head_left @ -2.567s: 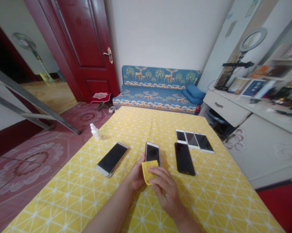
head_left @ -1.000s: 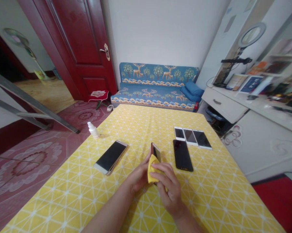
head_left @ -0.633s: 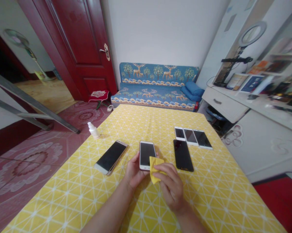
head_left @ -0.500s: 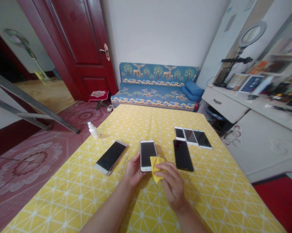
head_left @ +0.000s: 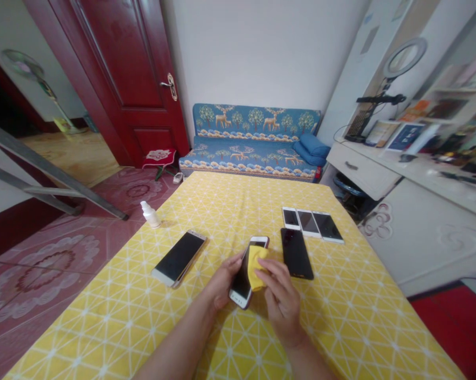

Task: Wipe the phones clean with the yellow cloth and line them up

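Note:
My left hand (head_left: 222,281) is shut on a white-framed smartphone (head_left: 243,275), which is tilted with its screen toward my right hand. My right hand (head_left: 281,305) pinches a yellow microfiber cloth (head_left: 257,267) against that screen, hiding its upper part. Just beyond my right hand lies a black smartphone (head_left: 296,253). A gold-framed smartphone (head_left: 178,258) rests left of my hands. Three more phones (head_left: 308,222) lie side by side at the far right of the table. A small white spray bottle (head_left: 150,214) stands near the left table edge.
A yellow patterned tablecloth (head_left: 218,200) covers the table. Beyond it stands a blue deer-pattern sofa (head_left: 249,153). A dark red door (head_left: 119,79) is on the left, a metal ladder (head_left: 44,169) at far left, and a white desk (head_left: 360,174) at right.
The phone in my left hand has tilted and turned, no longer lying nearly flat in my palm. The cloth has moved up from its lower edge onto the screen.

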`<state>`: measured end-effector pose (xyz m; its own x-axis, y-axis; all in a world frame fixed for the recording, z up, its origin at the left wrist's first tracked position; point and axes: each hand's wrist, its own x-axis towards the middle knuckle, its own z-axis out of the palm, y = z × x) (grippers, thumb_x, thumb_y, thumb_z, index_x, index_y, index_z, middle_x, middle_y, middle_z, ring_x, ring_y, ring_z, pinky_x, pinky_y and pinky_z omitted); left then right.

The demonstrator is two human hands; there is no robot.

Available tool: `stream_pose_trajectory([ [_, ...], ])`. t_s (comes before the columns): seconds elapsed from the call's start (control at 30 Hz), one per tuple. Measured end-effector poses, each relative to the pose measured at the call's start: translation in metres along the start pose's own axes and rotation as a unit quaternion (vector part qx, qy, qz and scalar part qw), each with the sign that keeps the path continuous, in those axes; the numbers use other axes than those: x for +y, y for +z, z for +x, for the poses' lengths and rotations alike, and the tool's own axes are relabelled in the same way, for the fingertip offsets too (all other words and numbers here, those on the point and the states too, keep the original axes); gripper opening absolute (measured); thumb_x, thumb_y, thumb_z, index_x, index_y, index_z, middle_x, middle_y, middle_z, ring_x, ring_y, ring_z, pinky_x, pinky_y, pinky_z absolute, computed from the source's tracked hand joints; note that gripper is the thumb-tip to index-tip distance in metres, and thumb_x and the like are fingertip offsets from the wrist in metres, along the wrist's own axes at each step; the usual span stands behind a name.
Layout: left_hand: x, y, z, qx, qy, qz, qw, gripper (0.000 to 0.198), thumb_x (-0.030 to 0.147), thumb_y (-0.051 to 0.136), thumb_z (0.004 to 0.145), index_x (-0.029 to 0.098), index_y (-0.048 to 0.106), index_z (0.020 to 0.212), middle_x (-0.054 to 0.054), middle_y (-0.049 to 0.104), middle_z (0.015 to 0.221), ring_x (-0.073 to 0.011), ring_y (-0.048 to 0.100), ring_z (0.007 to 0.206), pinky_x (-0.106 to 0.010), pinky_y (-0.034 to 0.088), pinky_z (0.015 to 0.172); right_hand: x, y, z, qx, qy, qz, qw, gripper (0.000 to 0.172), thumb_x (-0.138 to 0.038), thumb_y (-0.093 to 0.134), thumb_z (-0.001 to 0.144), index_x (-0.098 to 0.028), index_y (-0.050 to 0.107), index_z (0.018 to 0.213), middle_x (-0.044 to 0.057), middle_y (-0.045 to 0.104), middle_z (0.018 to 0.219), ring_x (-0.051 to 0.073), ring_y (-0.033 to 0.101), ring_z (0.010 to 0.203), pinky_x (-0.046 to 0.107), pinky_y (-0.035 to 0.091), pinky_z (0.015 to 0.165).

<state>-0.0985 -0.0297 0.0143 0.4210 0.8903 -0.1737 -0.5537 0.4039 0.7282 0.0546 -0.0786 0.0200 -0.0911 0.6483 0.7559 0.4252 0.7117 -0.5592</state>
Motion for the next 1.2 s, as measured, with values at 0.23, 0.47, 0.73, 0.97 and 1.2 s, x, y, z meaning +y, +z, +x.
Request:
stream_pose_trajectory([
  [0.23, 0.006, 0.008, -0.004, -0.045, 0.052, 0.201, 0.977, 0.039, 0.03, 0.061, 0.083, 0.02, 0.065, 0.121, -0.008, 0.067, 0.12, -0.0266, 0.058, 0.113, -0.037, 0.035, 0.102, 0.006, -0.01, 0.001, 0.113, 0.085, -0.005, 0.99, 0.037, -0.012, 0.045, 0.09, -0.026, 0.064, 0.117, 0.008, 0.059, 0.124, 0.026, 0.052, 0.118, 0.048, 0.042, 0.098],
  [0.47, 0.006, 0.005, -0.008, -0.043, 0.02, 0.227, 0.973, 0.032, 0.03, 0.061, 0.083, 0.021, 0.07, 0.113, -0.006, 0.069, 0.114, -0.0234, 0.06, 0.104, -0.032, 0.039, 0.094, 0.003, -0.008, 0.002, 0.15, 0.21, 0.14, 0.956, 0.025, -0.025, 0.05, 0.09, -0.022, 0.067, 0.108, 0.009, 0.064, 0.12, 0.025, 0.056, 0.115, 0.045, 0.04, 0.101],
  [0.73, 0.001, 0.005, -0.013, -0.113, -0.129, -0.004, 0.985, 0.044, 0.048, 0.06, 0.082, 0.01, 0.069, 0.103, -0.008, 0.064, 0.083, -0.0072, 0.048, 0.055, -0.017, 0.03, 0.045, 0.011, 0.004, 0.004, 0.159, 0.391, 0.096, 0.901, 0.032, -0.048, 0.059, 0.08, -0.017, 0.066, 0.077, 0.002, 0.064, 0.07, 0.019, 0.058, 0.07, 0.029, 0.046, 0.066],
  [0.97, 0.001, 0.006, -0.014, -0.179, -0.18, -0.182, 0.95, 0.058, 0.052, 0.051, 0.083, 0.007, 0.057, 0.119, -0.019, 0.06, 0.11, -0.0131, 0.054, 0.072, -0.015, 0.032, 0.044, 0.011, 0.005, 0.003, 0.203, 0.422, 0.079, 0.88, 0.034, -0.048, 0.055, 0.084, -0.019, 0.054, 0.068, -0.005, 0.046, 0.058, 0.011, 0.044, 0.054, 0.021, 0.038, 0.05],
  [1.2, -0.008, 0.014, -0.011, -0.157, -0.118, -0.138, 0.971, 0.053, 0.044, 0.035, 0.093, 0.007, 0.054, 0.125, -0.02, 0.065, 0.114, -0.0289, 0.062, 0.102, -0.038, 0.052, 0.072, 0.011, 0.007, 0.003, 0.156, 0.336, 0.052, 0.927, 0.033, -0.04, 0.055, 0.086, -0.019, 0.069, 0.106, 0.009, 0.056, 0.111, 0.014, 0.059, 0.073, 0.026, 0.053, 0.059],
])
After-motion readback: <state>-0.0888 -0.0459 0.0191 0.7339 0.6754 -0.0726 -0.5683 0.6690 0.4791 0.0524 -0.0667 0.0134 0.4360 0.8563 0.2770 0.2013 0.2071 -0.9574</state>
